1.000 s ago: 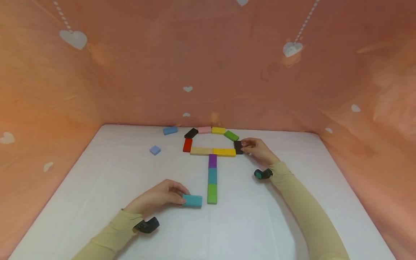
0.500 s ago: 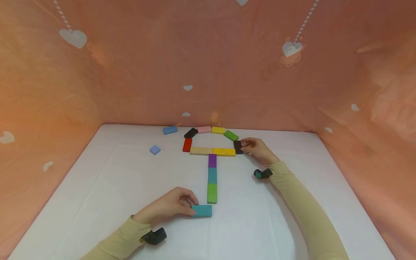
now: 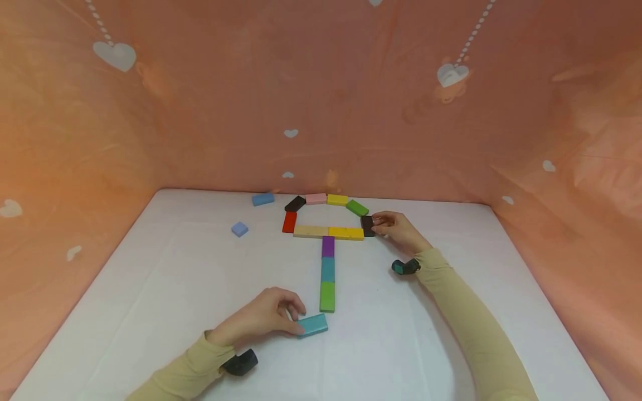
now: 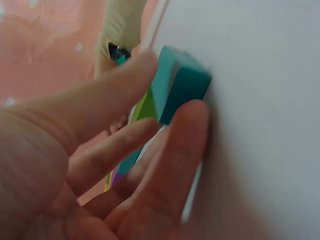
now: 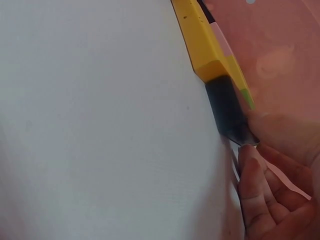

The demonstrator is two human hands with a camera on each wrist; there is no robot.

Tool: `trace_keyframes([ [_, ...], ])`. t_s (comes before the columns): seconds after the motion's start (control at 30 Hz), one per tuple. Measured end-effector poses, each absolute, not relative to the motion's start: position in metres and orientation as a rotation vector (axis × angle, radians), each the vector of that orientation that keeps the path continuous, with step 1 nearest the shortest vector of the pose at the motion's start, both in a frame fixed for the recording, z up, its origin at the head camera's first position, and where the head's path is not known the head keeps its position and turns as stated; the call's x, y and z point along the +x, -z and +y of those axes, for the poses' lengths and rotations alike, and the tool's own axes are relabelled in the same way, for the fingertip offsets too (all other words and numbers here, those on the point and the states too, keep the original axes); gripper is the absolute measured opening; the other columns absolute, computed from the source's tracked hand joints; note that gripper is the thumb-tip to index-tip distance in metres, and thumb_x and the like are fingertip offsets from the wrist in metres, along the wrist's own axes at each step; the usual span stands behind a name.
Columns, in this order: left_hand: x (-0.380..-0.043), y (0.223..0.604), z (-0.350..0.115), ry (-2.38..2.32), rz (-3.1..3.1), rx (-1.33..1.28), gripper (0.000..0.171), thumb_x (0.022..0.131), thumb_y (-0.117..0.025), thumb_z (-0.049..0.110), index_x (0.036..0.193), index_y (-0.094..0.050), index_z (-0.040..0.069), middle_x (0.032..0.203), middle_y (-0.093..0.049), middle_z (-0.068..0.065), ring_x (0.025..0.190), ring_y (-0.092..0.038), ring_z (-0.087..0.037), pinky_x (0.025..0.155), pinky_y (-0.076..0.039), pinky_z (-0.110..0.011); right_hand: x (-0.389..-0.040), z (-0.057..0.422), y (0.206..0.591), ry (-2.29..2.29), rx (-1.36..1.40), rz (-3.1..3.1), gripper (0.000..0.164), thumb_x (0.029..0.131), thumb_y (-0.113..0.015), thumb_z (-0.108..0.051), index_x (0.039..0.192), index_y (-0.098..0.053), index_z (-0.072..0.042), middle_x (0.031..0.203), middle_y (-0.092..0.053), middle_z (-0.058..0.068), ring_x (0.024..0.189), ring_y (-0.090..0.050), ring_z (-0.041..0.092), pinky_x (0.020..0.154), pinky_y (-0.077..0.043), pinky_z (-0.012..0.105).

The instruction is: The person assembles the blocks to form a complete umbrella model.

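My left hand [image 3: 263, 316] pinches a teal block [image 3: 313, 324] by its left end, just below the green block [image 3: 327, 297] that ends a straight column. The teal block lies slightly slanted across the column's line, with a small gap between. In the left wrist view, thumb and fingers sit on either side of the teal block [image 4: 186, 92]. My right hand [image 3: 398, 231] holds a black block [image 3: 368, 226] at the right end of a ring of blocks, thumb and fingertips against it. That black block [image 5: 225, 107] touches the yellow block [image 5: 200, 42] in the right wrist view.
The column continues up through a teal block [image 3: 327, 269] and a purple block [image 3: 328, 247] to the ring's base. A blue block [image 3: 263, 199] and a small lavender block [image 3: 239, 229] lie apart to the left. Pink curtain [image 3: 321, 100] surrounds the white table [image 3: 426, 345].
My left hand has carried the teal block right and nearer to me, below the column. The block has then turned to a slight slant. My right hand stays at the black block.
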State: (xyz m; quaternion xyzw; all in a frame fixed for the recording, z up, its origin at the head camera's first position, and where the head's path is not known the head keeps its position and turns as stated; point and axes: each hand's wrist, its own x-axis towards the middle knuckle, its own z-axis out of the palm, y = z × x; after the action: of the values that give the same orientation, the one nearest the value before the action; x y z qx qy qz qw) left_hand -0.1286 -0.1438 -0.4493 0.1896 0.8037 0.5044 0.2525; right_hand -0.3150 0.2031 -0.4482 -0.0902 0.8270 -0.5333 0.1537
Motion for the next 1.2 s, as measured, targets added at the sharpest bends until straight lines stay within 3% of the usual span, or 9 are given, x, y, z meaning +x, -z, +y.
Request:
trace_keyframes([
  [0.17, -0.132, 0.445, -0.148, -1.320, 2.179, 0.556, 0.036, 0.069, -0.086, 0.013, 0.101, -0.071, 0.011, 0.083, -0.065, -0.002, 0.071, -0.057, -0.020, 0.065, -0.049, -0.027, -0.317, 0.204, 0.450, 1.517, -0.304, 2.388, 0.044, 0.091, -0.063, -0.004, 0.131, -0.049, 0.007, 0.114, -0.056, 0.021, 0.093, -0.055, 0.020, 0.074, -0.049, 0.021],
  [0.53, -0.132, 0.449, -0.143, -1.346, 2.062, 0.571, 0.033, 0.072, -0.083, 0.006, 0.102, -0.072, 0.012, 0.071, -0.063, -0.006, 0.048, -0.054, -0.017, 0.049, -0.052, -0.027, -0.316, 0.203, 0.446, 1.504, -0.286, 2.394, 0.043, 0.091, -0.064, -0.006, 0.130, -0.051, 0.006, 0.113, -0.057, 0.020, 0.091, -0.054, 0.021, 0.073, -0.049, 0.021],
  [1.2, -0.126, 0.447, -0.132, -1.321, 2.110, 0.553, 0.034, 0.074, -0.082, 0.007, 0.105, -0.067, 0.008, 0.071, -0.061, -0.005, 0.051, -0.058, -0.018, 0.053, -0.054, -0.028, -0.319, 0.204, 0.453, 1.506, -0.269, 2.393, 0.040, 0.091, -0.062, -0.004, 0.130, -0.051, 0.004, 0.113, -0.057, 0.018, 0.095, -0.055, 0.023, 0.074, -0.050, 0.021],
])
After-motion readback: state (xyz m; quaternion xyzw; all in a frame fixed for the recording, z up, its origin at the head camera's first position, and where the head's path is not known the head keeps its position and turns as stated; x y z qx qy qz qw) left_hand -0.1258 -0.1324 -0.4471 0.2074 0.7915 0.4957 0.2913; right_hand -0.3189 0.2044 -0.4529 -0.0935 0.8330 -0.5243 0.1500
